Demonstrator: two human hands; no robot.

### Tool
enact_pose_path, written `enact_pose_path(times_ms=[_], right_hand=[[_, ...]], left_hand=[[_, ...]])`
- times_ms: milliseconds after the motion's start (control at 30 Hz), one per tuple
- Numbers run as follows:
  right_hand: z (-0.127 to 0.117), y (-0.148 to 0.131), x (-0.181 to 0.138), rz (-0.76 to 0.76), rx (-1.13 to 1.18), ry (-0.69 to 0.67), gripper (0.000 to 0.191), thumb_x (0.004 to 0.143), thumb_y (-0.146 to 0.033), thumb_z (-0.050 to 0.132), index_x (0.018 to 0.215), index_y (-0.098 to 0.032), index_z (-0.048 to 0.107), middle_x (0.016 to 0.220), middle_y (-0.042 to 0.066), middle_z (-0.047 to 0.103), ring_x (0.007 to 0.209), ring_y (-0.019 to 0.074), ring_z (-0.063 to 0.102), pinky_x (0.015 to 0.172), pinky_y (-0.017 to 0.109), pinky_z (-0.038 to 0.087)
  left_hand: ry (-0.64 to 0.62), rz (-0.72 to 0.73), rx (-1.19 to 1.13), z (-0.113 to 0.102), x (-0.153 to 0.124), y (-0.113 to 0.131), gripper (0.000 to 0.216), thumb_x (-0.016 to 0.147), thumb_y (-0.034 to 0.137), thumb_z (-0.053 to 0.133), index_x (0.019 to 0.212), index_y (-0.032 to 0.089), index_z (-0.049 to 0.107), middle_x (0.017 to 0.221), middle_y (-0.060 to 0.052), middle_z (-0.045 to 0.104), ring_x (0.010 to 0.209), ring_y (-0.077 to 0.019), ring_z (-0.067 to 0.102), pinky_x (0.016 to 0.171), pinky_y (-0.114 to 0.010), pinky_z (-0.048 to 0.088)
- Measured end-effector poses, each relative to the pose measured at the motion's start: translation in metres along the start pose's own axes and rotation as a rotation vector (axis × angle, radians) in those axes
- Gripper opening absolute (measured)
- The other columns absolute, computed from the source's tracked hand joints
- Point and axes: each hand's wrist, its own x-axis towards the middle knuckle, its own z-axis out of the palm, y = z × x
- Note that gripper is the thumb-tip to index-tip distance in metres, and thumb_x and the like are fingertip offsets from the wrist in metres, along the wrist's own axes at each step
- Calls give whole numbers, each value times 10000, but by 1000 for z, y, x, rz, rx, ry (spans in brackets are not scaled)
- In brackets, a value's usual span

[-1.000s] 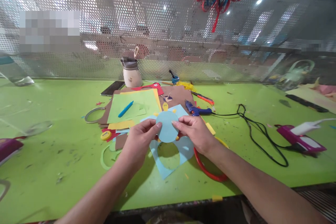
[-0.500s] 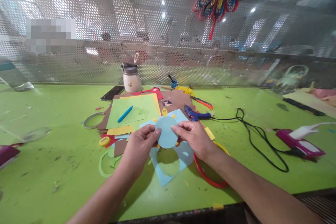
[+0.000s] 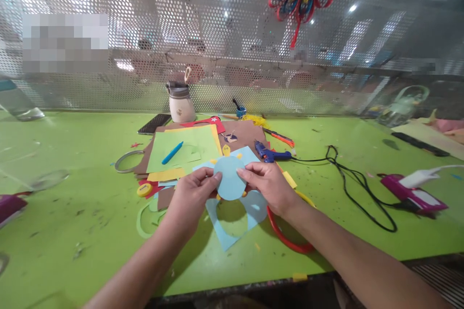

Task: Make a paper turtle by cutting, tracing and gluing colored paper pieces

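Observation:
Both my hands hold a light blue paper circle [image 3: 228, 178] up above the green table [image 3: 72, 222]. My left hand [image 3: 191, 195] pinches its left edge and my right hand [image 3: 268, 184] pinches its right edge. Small yellow bits show around the circle's rim. Right below it lies a light blue sheet [image 3: 232, 217] with a round hole cut out. A red ring [image 3: 286, 239] lies under my right wrist.
A stack of coloured paper sheets [image 3: 183, 147] with a blue pen [image 3: 173, 152] lies behind my hands. A blue glue gun [image 3: 270, 153] with a black cord [image 3: 355, 188], a white jar [image 3: 180, 104], a phone [image 3: 155, 123] and a tape ring [image 3: 126, 161] are nearby. A perforated metal screen backs the table.
The hands and the blue circle stay nearly in place; only the head camera's view shifts slightly up and down.

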Motion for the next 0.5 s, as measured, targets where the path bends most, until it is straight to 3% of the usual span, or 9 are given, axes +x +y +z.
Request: enact_pose_path(times_ms=[300,433,500], right_hand=[[-2,4,2,0,122,-17,296,788,-414,663,656,-149,664,557,-12,599,479,99,545,465,227,464],[-1,-1,-2,-25,140,-160,179,794,-346,674,826,-176,717,719,23,674,650,136,613,625,266,497],[0,-7,-5,-32,132,-264,223,774,-335,696,953,-204,717,892,45,700,798,160,632,740,288,493]], left_hand=[[-86,-155,-181,-8,4,-2,147,717,262,718,694,136,647,675,-26,657,601,-119,581,606,-234,476],[-157,-160,-252,-9,2,0,119,732,247,718,732,143,659,695,-19,639,606,-107,568,610,-220,475],[-248,-181,-297,-7,-4,3,112,728,234,729,735,142,667,660,-13,624,566,-94,552,570,-202,462]])
